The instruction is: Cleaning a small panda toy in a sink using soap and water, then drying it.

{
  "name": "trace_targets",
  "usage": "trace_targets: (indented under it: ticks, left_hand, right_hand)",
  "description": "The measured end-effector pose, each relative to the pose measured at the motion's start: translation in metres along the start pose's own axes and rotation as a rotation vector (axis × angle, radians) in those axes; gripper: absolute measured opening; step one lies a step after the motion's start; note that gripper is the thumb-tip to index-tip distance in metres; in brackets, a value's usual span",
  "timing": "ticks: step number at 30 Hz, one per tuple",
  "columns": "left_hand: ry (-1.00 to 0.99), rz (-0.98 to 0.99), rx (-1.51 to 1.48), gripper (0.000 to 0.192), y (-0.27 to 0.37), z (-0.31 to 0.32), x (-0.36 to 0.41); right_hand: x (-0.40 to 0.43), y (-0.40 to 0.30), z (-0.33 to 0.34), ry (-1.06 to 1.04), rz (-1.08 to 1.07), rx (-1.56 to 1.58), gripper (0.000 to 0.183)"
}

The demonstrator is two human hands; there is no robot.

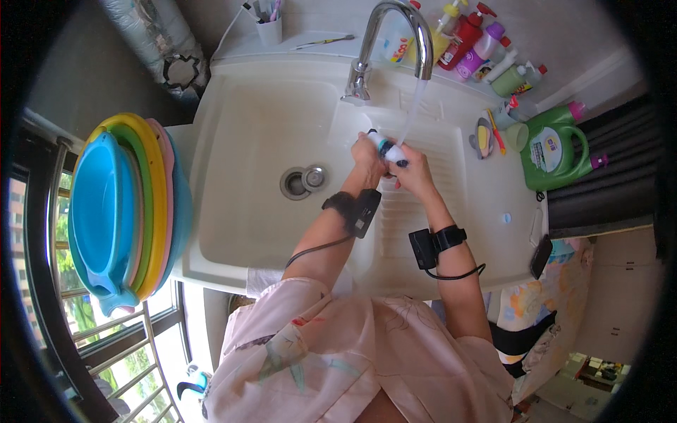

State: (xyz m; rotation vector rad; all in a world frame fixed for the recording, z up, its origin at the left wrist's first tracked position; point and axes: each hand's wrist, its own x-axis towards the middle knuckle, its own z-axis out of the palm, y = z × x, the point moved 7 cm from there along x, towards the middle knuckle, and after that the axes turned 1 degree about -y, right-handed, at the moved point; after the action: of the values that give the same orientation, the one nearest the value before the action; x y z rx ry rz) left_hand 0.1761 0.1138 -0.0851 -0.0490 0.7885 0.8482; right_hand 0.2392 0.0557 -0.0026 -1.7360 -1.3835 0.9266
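Both hands hold a small white article with black and teal parts (389,149), too blurred to name exactly. My left hand (367,156) grips its upper left end. On its lower right end is my right hand (414,172). A stream of water (413,108) runs from the chrome faucet (394,31) onto or just beside the article. Under the hands lies the ribbed washboard slope (418,211) of the white laundry sink (238,158). Fingers partly hide the article's middle and underside.
Left of the hands is a drain with a metal strainer (313,178). Stacked plastic basins (100,206) stand at the left. Several bottles (470,45) line the back ledge. A green detergent jug (552,150), brushes (483,138) and a black phone-like object (540,257) sit on the right.
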Motion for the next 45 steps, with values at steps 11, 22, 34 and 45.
trace_targets:
  ticks: [11,22,34,45]
  left_hand:
    - [-0.348,-0.007,0.103,0.031,0.001,0.013,0.016]
    - [0.015,0.229,0.196,0.040,0.006,0.006,-0.004]
    - [-0.359,0.202,0.281,0.036,0.003,0.020,-0.025]
    - [-0.514,-0.038,-0.031,0.043,-0.007,0.022,-0.031]
  right_hand:
    - [-0.004,-0.005,-0.005,0.097,-0.280,0.228,0.065]
    - [-0.003,0.020,-0.002,0.041,-0.033,0.222,0.033]
    - [-0.006,0.014,-0.019,0.354,-0.311,-0.076,0.053]
    - [-0.002,0.029,-0.005,0.114,0.129,0.503,0.056]
